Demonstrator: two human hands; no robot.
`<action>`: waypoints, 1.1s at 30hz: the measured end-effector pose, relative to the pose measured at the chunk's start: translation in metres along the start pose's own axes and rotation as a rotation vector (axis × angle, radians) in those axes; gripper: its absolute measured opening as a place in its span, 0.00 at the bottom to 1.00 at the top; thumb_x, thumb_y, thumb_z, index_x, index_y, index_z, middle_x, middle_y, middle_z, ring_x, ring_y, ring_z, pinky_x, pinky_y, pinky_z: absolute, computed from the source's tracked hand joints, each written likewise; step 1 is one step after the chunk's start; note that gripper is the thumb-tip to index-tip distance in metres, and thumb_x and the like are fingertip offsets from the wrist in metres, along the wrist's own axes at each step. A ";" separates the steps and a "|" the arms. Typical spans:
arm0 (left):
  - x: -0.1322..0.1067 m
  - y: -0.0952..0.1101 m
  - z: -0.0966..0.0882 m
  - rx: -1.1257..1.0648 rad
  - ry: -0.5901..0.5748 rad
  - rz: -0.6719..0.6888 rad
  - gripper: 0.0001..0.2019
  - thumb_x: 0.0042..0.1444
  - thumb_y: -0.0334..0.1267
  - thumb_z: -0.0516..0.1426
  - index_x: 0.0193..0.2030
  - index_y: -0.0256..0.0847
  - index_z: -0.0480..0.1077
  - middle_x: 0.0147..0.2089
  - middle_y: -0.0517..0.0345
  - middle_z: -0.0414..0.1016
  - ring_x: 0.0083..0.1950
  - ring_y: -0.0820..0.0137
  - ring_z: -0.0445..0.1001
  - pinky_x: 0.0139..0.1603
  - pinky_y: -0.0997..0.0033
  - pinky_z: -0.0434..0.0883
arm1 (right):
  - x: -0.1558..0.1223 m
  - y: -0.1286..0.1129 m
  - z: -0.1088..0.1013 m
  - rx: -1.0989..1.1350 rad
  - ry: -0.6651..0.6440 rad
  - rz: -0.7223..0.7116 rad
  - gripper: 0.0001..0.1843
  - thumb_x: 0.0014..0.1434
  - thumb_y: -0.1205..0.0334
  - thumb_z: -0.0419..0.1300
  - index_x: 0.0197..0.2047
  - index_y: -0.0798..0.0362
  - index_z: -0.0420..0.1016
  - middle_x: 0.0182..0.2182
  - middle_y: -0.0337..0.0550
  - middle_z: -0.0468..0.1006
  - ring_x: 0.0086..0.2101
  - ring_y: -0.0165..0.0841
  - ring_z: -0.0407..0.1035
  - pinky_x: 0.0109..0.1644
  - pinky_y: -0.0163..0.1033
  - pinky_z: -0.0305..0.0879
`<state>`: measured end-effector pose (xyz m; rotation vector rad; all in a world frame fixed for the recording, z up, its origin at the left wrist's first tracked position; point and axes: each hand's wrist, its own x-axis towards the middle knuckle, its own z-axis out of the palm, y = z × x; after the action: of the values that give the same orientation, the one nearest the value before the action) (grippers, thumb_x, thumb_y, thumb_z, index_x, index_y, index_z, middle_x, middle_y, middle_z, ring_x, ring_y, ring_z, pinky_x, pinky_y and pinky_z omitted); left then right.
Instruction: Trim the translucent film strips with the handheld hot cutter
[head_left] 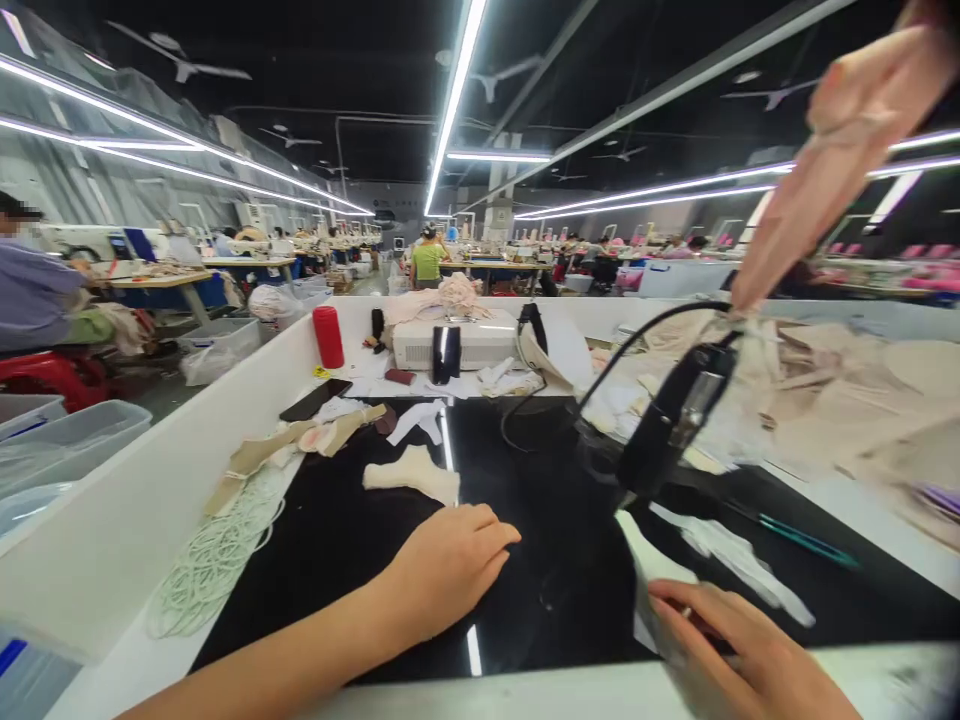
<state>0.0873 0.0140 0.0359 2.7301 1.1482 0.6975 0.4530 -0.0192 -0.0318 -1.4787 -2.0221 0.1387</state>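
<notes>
My left hand (448,562) rests palm down on the black table top (540,560), fingers curled together with nothing visible in them. A beige cut fabric piece (413,474) lies just beyond it. At the front edge, my right hand (724,655) pinches the near end of a white fabric piece (651,580). More white strips (739,565) trail off to its right. A black hand tool (675,420) with a cable stands tilted above the table, between my hands and farther back. Pink fabric (840,150) hangs down at the upper right.
A white partition wall (150,480) borders the left. Coiled white cord (214,560), beige strips (300,440), a phone (315,400), a red cylinder (328,337) and a white machine (480,345) sit behind. Beige fabric piles (847,400) fill the right. Other workers sit at distant tables.
</notes>
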 end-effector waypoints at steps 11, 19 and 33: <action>0.025 0.057 0.045 0.105 -0.261 0.278 0.06 0.74 0.29 0.55 0.50 0.40 0.73 0.42 0.57 0.79 0.40 0.62 0.78 0.37 0.61 0.72 | -0.010 -0.059 -0.010 -0.043 0.020 0.071 0.21 0.75 0.43 0.55 0.46 0.45 0.84 0.40 0.44 0.86 0.39 0.42 0.82 0.44 0.46 0.81; 0.031 0.060 0.057 0.201 -0.205 0.349 0.06 0.74 0.29 0.55 0.44 0.41 0.71 0.40 0.57 0.76 0.38 0.62 0.76 0.33 0.59 0.66 | -0.012 -0.063 -0.009 -0.148 -0.005 -0.078 0.14 0.76 0.49 0.58 0.51 0.47 0.82 0.38 0.42 0.82 0.36 0.38 0.79 0.40 0.42 0.77; 0.027 0.059 0.057 -0.028 -0.068 0.183 0.06 0.74 0.32 0.57 0.51 0.42 0.75 0.40 0.59 0.79 0.39 0.64 0.79 0.40 0.64 0.73 | -0.004 -0.071 -0.010 0.073 -0.036 0.025 0.14 0.74 0.59 0.57 0.42 0.45 0.84 0.36 0.41 0.84 0.35 0.36 0.78 0.40 0.38 0.72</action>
<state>0.1676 -0.0045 0.0111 2.8364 0.8763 0.6288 0.4006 -0.0514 0.0049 -1.4658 -2.0061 0.2491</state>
